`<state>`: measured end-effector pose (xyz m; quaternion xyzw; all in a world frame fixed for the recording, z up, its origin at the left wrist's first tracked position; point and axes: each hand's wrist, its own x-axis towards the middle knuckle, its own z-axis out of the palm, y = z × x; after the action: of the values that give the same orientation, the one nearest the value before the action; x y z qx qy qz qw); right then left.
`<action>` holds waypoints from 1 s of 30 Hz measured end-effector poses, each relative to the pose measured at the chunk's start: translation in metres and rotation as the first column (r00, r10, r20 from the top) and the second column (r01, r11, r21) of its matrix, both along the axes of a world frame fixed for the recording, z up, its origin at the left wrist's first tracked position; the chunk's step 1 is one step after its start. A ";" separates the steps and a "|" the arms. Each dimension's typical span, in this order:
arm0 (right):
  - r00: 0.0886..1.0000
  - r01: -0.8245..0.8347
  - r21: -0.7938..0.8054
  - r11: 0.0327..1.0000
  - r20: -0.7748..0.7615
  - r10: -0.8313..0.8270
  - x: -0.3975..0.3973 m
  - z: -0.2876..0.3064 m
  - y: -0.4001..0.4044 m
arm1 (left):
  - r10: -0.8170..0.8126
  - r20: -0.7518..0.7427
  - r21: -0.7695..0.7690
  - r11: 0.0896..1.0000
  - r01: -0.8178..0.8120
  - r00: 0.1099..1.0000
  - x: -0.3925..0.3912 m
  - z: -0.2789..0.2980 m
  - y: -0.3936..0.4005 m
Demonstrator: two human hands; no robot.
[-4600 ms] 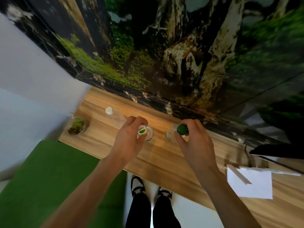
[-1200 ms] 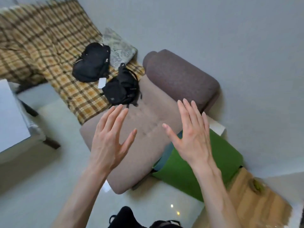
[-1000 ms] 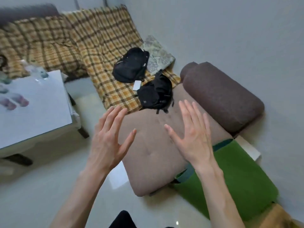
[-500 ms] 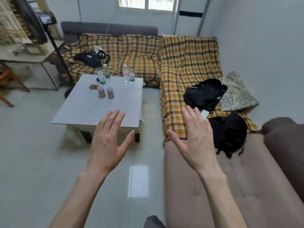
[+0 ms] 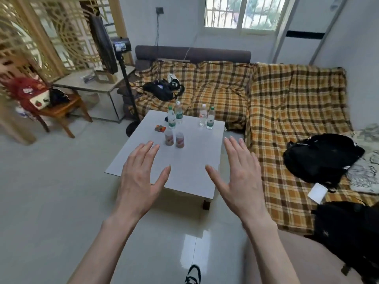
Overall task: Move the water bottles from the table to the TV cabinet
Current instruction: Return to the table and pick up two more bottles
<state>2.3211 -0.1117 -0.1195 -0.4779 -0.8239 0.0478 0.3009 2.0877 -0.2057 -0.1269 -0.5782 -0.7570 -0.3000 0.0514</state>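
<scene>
Since 0.5 s ago the view has swung to face the bench square-on; both hands keep the same raised, empty pose.

Near: left hand [image 5: 139, 179] and right hand [image 5: 241, 177] are up, palms forward, fingers spread, grasping nothing. Both hover in front of the near edge of the bench [image 5: 143, 171], not touching it. A shoe [image 5: 192, 275] shows on bare tiled floor, so the approach path looks open.

Middle: 2 short pink-labelled bottles [image 5: 174, 138] stand upright, just beside each other, left of the bench's centre line. These are nearest, straight ahead and slightly toward the left hand.

Far: 2 tall green-labelled bottles [image 5: 174, 116] stand behind the pink pair; another pair of tall bottles [image 5: 206, 118] stands toward the far right, in line with the right hand. All 6 are upright, long axes vertical. A small dark-and-orange object [image 5: 160, 128] lies left of the pink pair.

Edges: the plaid-covered sofa [image 5: 287, 111] runs close along the right and far sides of the bench, with a backpack [image 5: 320, 158] on it; a fan stand [image 5: 128, 93] sits near the far left corner. Open floor lies left and near.

Judgement: task partly done; bottles remain. The next reach is forward and down, 1 bottle per hand, gripped from the side. The TV cabinet is out of view.
</scene>
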 end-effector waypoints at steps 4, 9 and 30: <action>1.000 -0.024 -0.006 1.000 -0.003 0.024 -0.046 0.003 0.062 | 0.028 0.010 -0.007 1.000 -0.027 1.000 -0.038 0.000 0.054; 0.999 -0.046 -0.020 0.999 0.027 0.046 -0.093 0.005 0.124 | 0.062 0.001 -0.030 0.998 -0.062 0.998 -0.079 -0.006 0.102; 0.975 0.213 -0.006 0.977 0.059 -0.212 -0.136 0.007 0.299 | -0.245 0.081 0.041 0.969 0.243 0.966 -0.147 -0.024 0.357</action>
<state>2.1854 0.1871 -0.1128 -0.5664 -0.7760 0.0065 0.2774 1.9408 0.1510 -0.1508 -0.6527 -0.6769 -0.3401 -0.0093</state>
